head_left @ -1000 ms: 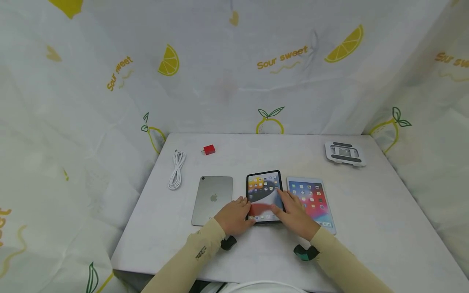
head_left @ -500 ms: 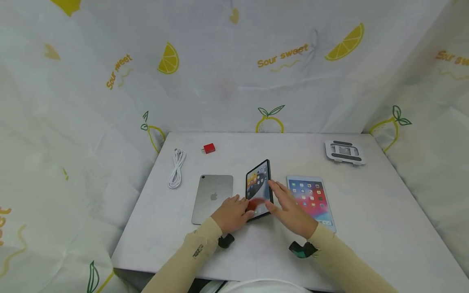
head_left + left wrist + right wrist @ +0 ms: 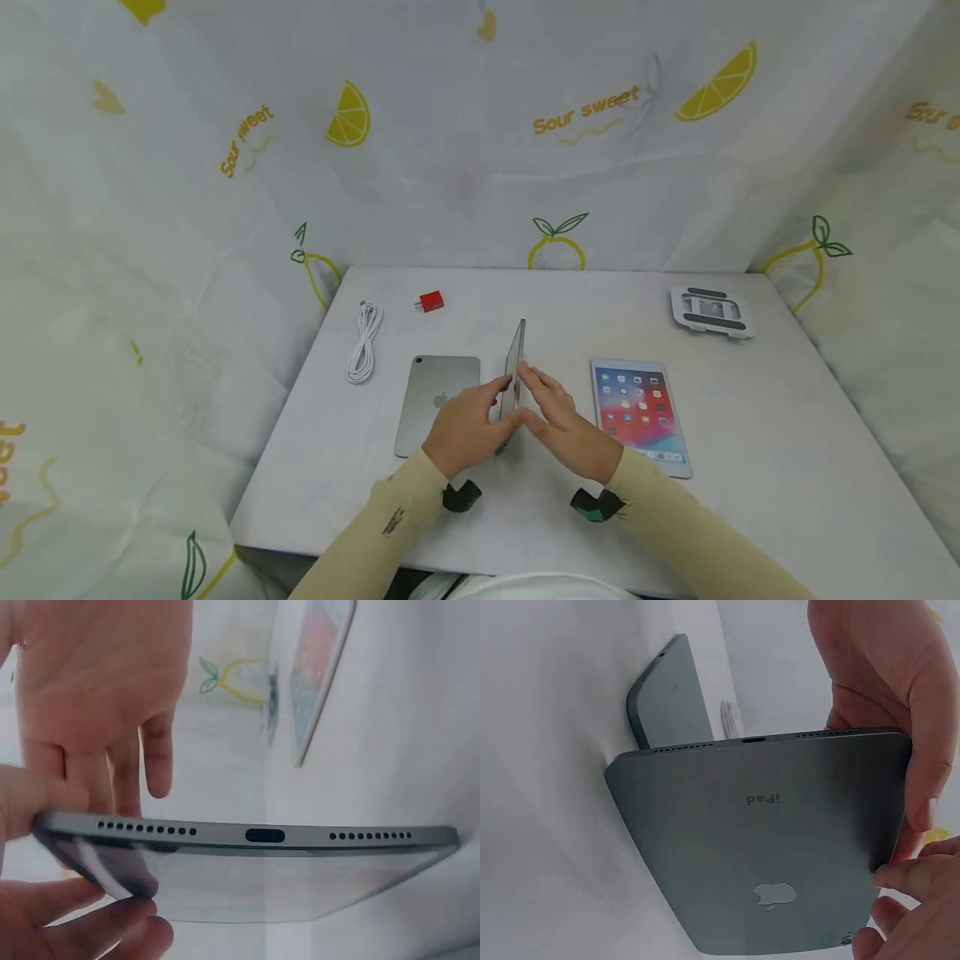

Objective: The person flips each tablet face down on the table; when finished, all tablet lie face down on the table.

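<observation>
Between my hands a grey iPad (image 3: 511, 396) stands on its long edge, screen facing left; in the right wrist view its back (image 3: 780, 840) bears a logo. My left hand (image 3: 460, 431) pinches it by the upper near corner, thumb over the edge and fingers on the screen side, as the left wrist view shows. My right hand (image 3: 568, 429) holds its fingers mostly straight, fingertips touching the back near the upper edge. Left of it a silver iPad (image 3: 420, 408) lies face down. A white-framed iPad (image 3: 637, 412) lies screen up, lit, at the right.
A coiled white cable (image 3: 365, 343) and a red charger plug (image 3: 431, 302) lie at the back left of the white table (image 3: 772, 467). At the back right lies a folded white stand (image 3: 711, 312). A lemon-printed curtain (image 3: 450, 167) surrounds the table.
The middle iPad went from lying flat, screen up, to standing on its left edge. My right hand has swung left with it; my left fingers have risen up its screen side.
</observation>
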A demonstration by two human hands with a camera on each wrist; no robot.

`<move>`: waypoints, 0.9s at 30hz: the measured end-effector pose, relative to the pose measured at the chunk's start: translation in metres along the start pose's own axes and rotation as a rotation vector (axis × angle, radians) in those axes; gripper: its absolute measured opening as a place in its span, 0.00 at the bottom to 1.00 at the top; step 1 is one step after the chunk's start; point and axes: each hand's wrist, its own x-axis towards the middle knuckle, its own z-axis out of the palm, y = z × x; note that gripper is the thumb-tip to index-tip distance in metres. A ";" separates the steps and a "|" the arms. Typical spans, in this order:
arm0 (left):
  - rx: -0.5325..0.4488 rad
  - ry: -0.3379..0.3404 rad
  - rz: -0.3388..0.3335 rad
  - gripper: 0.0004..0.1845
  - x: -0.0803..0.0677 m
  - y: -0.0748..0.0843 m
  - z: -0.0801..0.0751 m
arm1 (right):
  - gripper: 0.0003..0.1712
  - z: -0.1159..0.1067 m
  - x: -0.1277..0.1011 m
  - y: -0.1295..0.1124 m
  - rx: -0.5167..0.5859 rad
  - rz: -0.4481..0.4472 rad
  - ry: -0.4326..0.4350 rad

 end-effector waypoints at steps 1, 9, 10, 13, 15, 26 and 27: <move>-0.007 0.040 0.010 0.35 -0.001 0.001 -0.002 | 0.42 0.002 0.002 -0.001 -0.004 -0.002 -0.017; -0.039 0.191 -0.022 0.28 -0.017 -0.014 -0.016 | 0.47 0.018 0.010 0.010 -0.153 0.126 -0.097; -0.036 0.196 -0.045 0.28 -0.019 -0.017 -0.018 | 0.49 0.019 0.010 0.013 -0.182 0.151 -0.095; -0.009 0.209 -0.122 0.28 -0.024 -0.028 -0.022 | 0.50 0.020 0.009 0.023 -0.270 0.226 -0.102; 0.010 0.207 -0.168 0.28 -0.026 -0.036 -0.025 | 0.50 0.021 0.008 0.030 -0.314 0.258 -0.109; -0.002 0.012 -0.236 0.34 -0.026 -0.041 -0.010 | 0.50 0.019 -0.005 0.044 -0.337 0.271 -0.114; 0.000 0.008 -0.230 0.34 -0.025 -0.040 -0.007 | 0.50 0.018 -0.007 0.044 -0.332 0.273 -0.106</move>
